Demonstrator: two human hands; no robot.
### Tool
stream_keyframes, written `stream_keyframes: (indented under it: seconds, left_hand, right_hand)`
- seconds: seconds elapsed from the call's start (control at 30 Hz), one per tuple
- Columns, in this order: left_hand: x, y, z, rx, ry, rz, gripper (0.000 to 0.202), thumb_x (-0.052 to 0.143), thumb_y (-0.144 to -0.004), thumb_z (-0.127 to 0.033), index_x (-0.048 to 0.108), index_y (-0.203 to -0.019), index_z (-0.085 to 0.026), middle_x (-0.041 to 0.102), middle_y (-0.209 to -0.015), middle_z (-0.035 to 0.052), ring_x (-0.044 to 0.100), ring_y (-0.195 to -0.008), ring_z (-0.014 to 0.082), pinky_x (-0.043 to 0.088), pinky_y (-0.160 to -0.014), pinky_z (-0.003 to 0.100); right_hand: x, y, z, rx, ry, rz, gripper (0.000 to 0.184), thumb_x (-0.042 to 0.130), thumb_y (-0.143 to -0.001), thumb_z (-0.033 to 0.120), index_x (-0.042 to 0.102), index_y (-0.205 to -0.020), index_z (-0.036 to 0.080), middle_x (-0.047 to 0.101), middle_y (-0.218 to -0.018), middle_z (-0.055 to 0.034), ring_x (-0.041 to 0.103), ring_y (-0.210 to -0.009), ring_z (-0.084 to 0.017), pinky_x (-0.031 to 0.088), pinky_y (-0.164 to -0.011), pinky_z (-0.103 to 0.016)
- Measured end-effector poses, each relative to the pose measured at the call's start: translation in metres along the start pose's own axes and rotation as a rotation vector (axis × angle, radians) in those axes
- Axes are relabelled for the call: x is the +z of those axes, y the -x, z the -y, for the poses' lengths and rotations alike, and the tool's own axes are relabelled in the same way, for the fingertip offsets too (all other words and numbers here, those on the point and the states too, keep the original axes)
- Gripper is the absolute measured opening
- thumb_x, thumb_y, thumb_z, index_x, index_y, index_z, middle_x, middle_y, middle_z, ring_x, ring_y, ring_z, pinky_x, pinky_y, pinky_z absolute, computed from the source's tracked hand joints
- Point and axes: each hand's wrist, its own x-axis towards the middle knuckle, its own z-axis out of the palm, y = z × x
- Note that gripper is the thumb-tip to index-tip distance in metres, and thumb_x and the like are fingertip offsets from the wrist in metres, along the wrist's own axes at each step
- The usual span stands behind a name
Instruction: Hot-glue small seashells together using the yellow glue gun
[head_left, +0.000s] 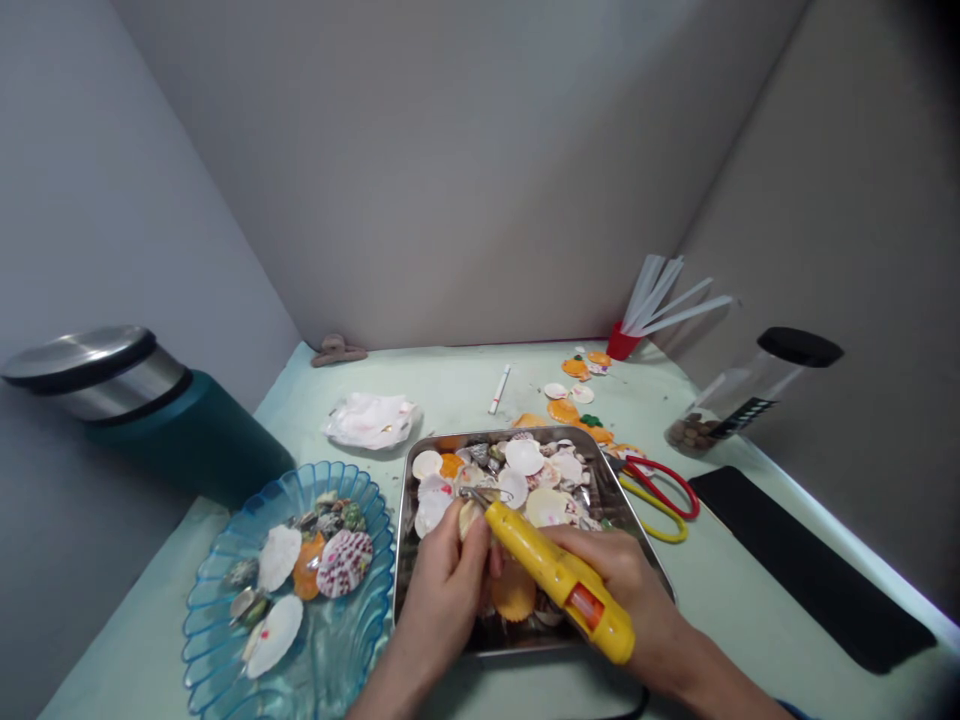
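Note:
In my right hand is a yellow hot glue gun, its metal nozzle pointing up and left. My left hand pinches a small cream seashell just below the nozzle. I cannot tell whether nozzle and shell touch. Both hands are over a metal tray filled with white, orange and patterned seashells. A large orange shell lies in the tray under the glue gun. My right fingers are wrapped round the handle and partly hidden behind the gun's body.
At left are a blue scalloped plate of shells and a teal bottle. A white packet lies behind the tray. To the right are red-and-yellow scissors, a black mat, a clear jar and a red cup of sticks.

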Motion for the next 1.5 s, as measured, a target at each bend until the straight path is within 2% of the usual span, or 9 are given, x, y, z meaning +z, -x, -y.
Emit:
stream_keyframes:
  seconds: [0.17,0.27,0.4,0.63,0.87,1.1,1.5]
  left_hand:
    - [-0.0003,-0.0006,0.0013,-0.012,-0.008,0.005,0.030,0.045,-0.087,-0.044,0.046,-0.069,-0.020,0.048,-0.053,-0.0053,0.034,-0.038,0.0069,0.025,-0.038,0.020]
    - [0.0005,-0.0004,0.0037,-0.015,0.018,-0.040,0.031,0.045,-0.087,-0.046,0.045,-0.069,-0.020,0.046,-0.051,-0.0065,0.033,-0.037,0.0065,0.025,-0.038,0.019]
    - [0.0006,-0.0001,0.0048,-0.040,0.049,-0.084,0.030,0.045,-0.087,-0.046,0.044,-0.072,-0.020,0.046,-0.052,-0.0072,0.035,-0.039,0.0062,0.027,-0.039,0.019]
    - [0.0003,-0.0016,0.0056,-0.059,0.087,-0.070,0.024,0.047,-0.087,-0.042,0.042,-0.078,-0.020,0.046,-0.054,-0.0082,0.034,-0.039,0.0057,0.028,-0.039,0.018]
    - [-0.0001,-0.0004,0.0062,-0.054,0.089,-0.038,0.023,0.048,-0.086,-0.041,0.043,-0.076,-0.020,0.047,-0.055,-0.0078,0.034,-0.039,0.0052,0.027,-0.040,0.018]
    - [-0.0005,0.0006,0.0015,-0.061,0.107,-0.057,0.025,0.057,-0.079,-0.043,0.049,-0.074,-0.019,0.050,-0.054,-0.0056,0.036,-0.040,0.0070,0.027,-0.040,0.020]
    - [0.0000,-0.0010,0.0088,-0.028,0.073,-0.013,0.027,0.047,-0.086,-0.045,0.045,-0.076,-0.020,0.048,-0.055,-0.0066,0.034,-0.041,0.0062,0.027,-0.041,0.020]
  right_hand:
    - [-0.0001,-0.0006,0.0003,0.003,-0.024,-0.008,0.020,0.059,-0.077,0.024,0.065,-0.095,0.018,0.071,-0.081,-0.0032,0.065,-0.070,-0.017,0.047,-0.063,-0.023]
    - [-0.0004,-0.0007,-0.0005,0.006,-0.010,-0.040,0.021,0.058,-0.077,0.025,0.066,-0.094,0.017,0.070,-0.076,-0.0030,0.064,-0.066,-0.017,0.046,-0.060,-0.023]
    - [-0.0009,-0.0008,-0.0018,-0.008,0.002,-0.069,0.024,0.058,-0.075,0.024,0.065,-0.097,0.017,0.070,-0.079,-0.0036,0.063,-0.064,-0.016,0.046,-0.057,-0.023]
    - [-0.0003,0.0008,-0.0027,0.003,0.014,-0.038,0.015,0.056,-0.077,0.026,0.064,-0.086,0.017,0.067,-0.072,-0.0031,0.064,-0.067,-0.018,0.047,-0.062,-0.024]
    - [0.0005,-0.0001,-0.0034,-0.006,-0.001,-0.040,0.020,0.057,-0.076,0.026,0.065,-0.092,0.017,0.068,-0.075,-0.0034,0.063,-0.067,-0.018,0.046,-0.060,-0.024]
    - [0.0005,-0.0002,-0.0028,-0.008,-0.016,-0.046,0.021,0.058,-0.076,0.024,0.065,-0.094,0.017,0.070,-0.080,-0.0041,0.063,-0.065,-0.016,0.045,-0.059,-0.023]
    - [-0.0005,0.0003,-0.0031,-0.007,-0.015,-0.043,0.024,0.057,-0.078,0.022,0.065,-0.100,0.017,0.071,-0.082,-0.0036,0.064,-0.067,-0.016,0.046,-0.059,-0.023]
